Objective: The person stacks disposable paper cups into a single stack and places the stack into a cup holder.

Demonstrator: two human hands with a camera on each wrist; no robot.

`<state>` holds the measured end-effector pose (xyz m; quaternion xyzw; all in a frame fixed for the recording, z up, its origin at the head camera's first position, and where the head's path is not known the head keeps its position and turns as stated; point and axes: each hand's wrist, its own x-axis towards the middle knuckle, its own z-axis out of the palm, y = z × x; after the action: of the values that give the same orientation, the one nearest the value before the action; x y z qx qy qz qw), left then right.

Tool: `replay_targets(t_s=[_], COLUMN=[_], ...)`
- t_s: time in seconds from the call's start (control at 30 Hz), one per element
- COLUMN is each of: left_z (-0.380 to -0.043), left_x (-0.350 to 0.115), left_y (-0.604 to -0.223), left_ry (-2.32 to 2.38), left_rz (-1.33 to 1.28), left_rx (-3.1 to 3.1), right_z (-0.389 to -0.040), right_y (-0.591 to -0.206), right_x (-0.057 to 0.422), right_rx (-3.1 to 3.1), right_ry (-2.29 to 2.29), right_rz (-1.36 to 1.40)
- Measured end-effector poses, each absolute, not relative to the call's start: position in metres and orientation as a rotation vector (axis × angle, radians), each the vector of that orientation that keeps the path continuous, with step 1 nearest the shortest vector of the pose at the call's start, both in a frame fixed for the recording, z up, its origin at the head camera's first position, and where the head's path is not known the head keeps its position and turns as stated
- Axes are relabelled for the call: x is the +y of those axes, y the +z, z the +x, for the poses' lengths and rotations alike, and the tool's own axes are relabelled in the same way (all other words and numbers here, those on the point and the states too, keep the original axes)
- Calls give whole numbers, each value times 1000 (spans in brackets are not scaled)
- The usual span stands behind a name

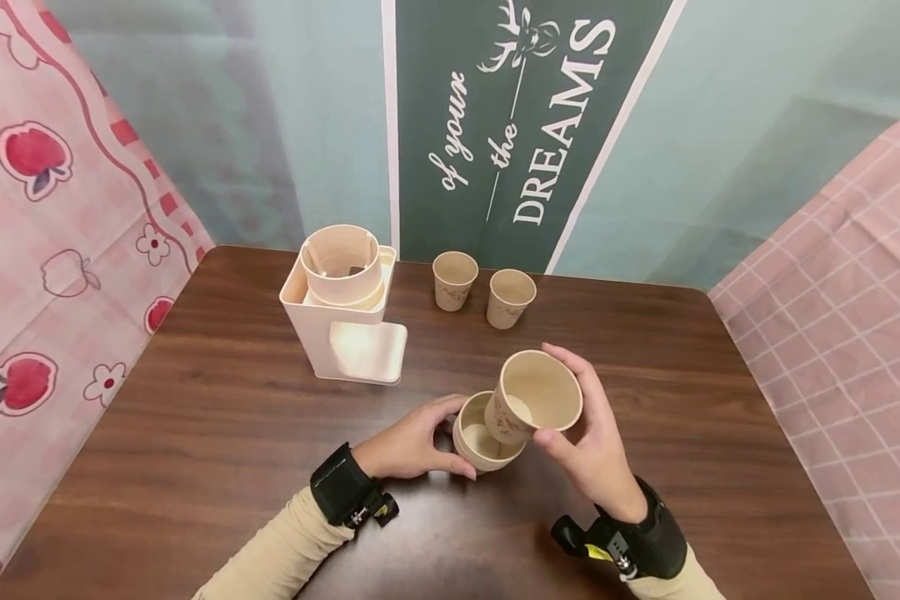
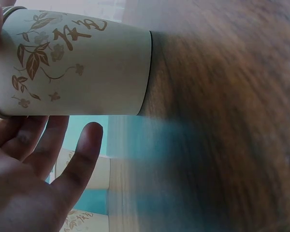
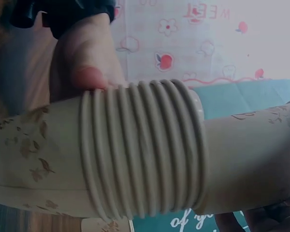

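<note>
My left hand (image 1: 412,437) holds a nested stack of beige paper cups (image 1: 468,457) near its rims, thumb on the near side. In the left wrist view the stack (image 2: 87,67) shows a brown leaf print, and its base meets the table. Several stacked rims (image 3: 145,150) show in the right wrist view. My right hand (image 1: 596,442) grips one paper cup (image 1: 543,387) between thumb and fingers. That cup leans over the stack with its mouth tilted up toward me; its base overlaps the stack's opening.
A cream-white dispenser (image 1: 307,333) with a round tube on top and a flat foot stands at the back left. Two single paper cups, one left (image 1: 453,292) and one right (image 1: 508,308), stand upright near the brown table's (image 1: 195,433) back edge, before a printed curtain.
</note>
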<state>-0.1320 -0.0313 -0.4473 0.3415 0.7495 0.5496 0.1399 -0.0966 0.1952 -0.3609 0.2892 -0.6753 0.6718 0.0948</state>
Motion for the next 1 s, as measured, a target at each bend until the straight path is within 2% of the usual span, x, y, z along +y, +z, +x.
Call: replay_targets(t_s=[0.4,1.0], left_z=[-124,-123], left_x=[-31,-30], left_y=[-445,-445], left_ry=[1600,1585], left_rz=[962,1013], left_rx=[2158,2184], right_z=[-89,-92], right_y=[-362,-381], right_x=[190,184], right_rx=[-2012,-2298], right_ry=[1972,1826], right_rz=[929,848])
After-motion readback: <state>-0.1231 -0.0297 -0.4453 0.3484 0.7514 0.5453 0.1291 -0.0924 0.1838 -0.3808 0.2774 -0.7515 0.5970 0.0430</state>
